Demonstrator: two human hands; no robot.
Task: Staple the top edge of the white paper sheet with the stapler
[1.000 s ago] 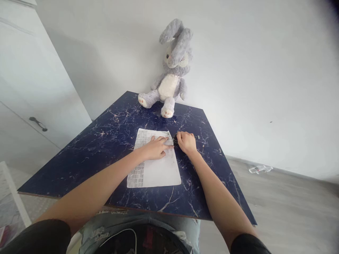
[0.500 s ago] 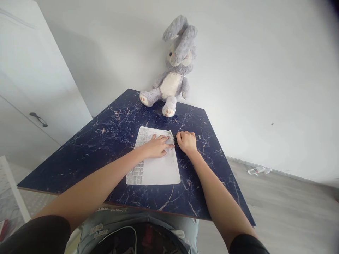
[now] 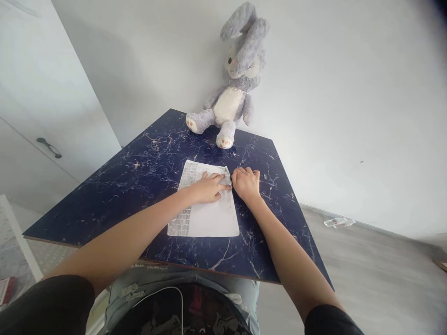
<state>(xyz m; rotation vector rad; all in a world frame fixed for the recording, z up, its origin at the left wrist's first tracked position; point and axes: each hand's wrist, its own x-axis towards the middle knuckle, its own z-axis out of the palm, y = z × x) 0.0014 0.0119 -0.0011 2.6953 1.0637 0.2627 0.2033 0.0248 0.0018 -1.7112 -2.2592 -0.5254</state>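
Resting on the paper (image 3: 214,221), the left hand (image 3: 207,189) is spread open, fingers fanned, with the paper partly covered by it. Just right of those fingertips, the right hand (image 3: 246,182) is curled closed beside the paper's edge; what is gripped, if anything, cannot be told. Beyond both hands, a plush rabbit (image 3: 228,106) is seated on the table (image 3: 139,170).

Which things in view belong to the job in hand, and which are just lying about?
In use:
white sheet, under the left hand
dark object, mostly hidden, apparently in the right hand
table, under the sheet

Apparently lying about:
plush rabbit, at the table's far end
plastic-looking item on the floor
small item beside the right hand, use unclear
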